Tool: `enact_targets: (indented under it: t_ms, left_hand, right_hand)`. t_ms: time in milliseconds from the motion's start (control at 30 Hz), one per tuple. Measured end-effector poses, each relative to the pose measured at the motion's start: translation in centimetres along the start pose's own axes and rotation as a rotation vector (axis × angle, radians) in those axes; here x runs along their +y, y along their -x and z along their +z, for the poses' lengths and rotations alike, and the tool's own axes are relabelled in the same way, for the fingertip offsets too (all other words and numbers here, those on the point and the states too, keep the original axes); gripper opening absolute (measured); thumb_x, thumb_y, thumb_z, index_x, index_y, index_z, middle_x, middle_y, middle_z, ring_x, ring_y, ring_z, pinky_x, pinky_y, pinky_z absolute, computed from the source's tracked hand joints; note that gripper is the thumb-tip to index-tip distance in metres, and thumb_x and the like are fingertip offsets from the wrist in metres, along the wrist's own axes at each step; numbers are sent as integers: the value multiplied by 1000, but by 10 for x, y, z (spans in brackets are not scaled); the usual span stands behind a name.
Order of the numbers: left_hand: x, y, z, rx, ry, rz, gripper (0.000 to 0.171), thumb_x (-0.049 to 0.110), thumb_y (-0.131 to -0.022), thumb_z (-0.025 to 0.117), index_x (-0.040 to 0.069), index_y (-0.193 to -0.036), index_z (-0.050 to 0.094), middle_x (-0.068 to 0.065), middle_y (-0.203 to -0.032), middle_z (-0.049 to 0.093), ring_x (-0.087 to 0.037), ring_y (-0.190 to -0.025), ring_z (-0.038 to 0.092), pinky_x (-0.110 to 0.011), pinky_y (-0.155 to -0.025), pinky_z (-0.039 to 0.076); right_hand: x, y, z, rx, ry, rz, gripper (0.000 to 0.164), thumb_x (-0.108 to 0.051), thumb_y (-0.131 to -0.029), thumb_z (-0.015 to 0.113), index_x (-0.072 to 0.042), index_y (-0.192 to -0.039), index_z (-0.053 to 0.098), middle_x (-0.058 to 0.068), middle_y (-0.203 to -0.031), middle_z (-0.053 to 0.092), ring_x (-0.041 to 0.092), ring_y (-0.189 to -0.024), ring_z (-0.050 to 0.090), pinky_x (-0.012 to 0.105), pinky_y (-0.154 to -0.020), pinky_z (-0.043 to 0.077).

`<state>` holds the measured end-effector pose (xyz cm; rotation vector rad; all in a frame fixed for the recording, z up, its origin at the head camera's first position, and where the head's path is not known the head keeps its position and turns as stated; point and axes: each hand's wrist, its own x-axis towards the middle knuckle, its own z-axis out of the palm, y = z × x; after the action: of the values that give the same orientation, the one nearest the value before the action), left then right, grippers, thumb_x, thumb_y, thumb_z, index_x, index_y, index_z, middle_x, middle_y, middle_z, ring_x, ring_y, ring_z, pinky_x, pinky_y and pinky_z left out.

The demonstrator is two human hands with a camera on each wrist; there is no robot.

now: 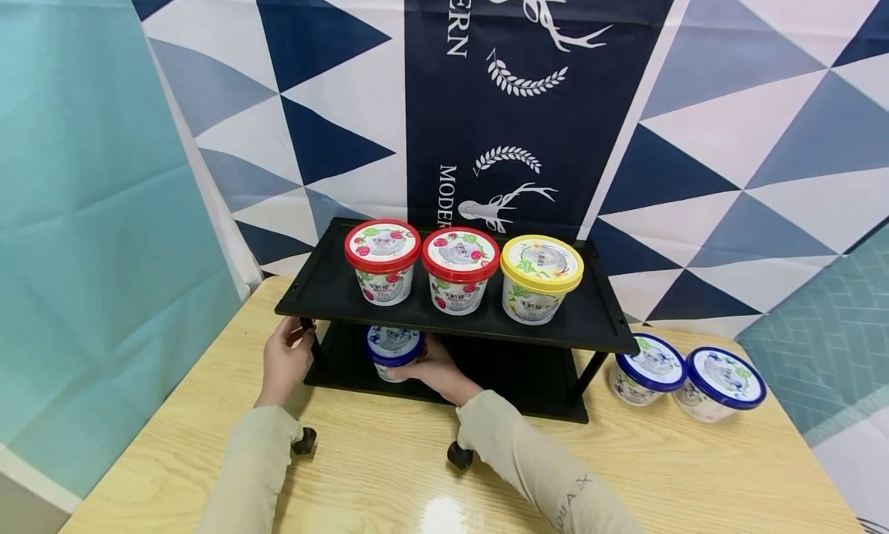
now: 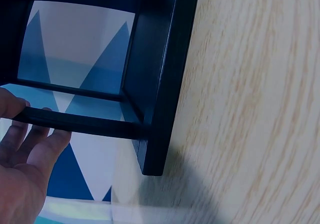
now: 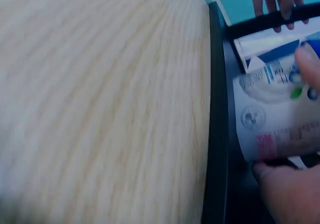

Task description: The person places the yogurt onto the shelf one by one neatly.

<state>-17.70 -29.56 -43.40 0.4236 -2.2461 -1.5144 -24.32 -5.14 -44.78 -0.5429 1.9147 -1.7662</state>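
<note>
My right hand [image 1: 441,370] reaches under the upper board and grips a blue-lidded tub [image 1: 393,350] on the lower board of a black two-tier rack [image 1: 486,391]. In the right wrist view the tub's printed side [image 3: 272,114] shows close up, with thumb and fingers [image 3: 287,189] around it. My left hand [image 1: 285,360] holds the rack's front left post [image 1: 309,335]. The left wrist view shows the thumb on one side of that post [image 2: 95,122] and the fingers [image 2: 47,151] on the other.
On the upper board stand two red-lidded tubs [image 1: 383,268] [image 1: 461,272] and a yellow-lidded tub [image 1: 538,281]. Two more blue-lidded tubs [image 1: 642,372] [image 1: 718,386] sit on the wooden table [image 1: 375,472] right of the rack. A patterned cloth [image 1: 333,94] hangs behind.
</note>
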Motion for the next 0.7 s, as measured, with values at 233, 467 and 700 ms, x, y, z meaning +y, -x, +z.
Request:
enact_targets:
  t_ms: [233,467,700]
  left_hand:
    - [-1,1,0,-1,-12,-5,36,3,-95,48,8,-130,51,-17,-125,54,-32,-119,53,-32,-93,50]
    - [-3,3,1,14,1,-10,34,2,-94,49,8,-127,54,-16,-123,55,-31,-118,55,-27,-90,52]
    - [-2,2,1,27,-2,0,34,2,-94,49,9,-127,54,-16,-122,56,-30,-117,55,-31,-91,52]
  right_hand:
    - [10,-8,6,42,8,-6,79,-6,-74,77,-12,-141,35,14,-134,50,31,-122,50,41,-100,48]
    - [11,-12,9,-4,-38,-3,74,-8,-74,78,-13,-137,40,11,-132,53,27,-120,52,38,-100,48]
    - [11,-21,11,-23,-74,-28,73,-7,-75,76,-15,-138,39,10,-133,51,27,-122,50,39,-101,47]
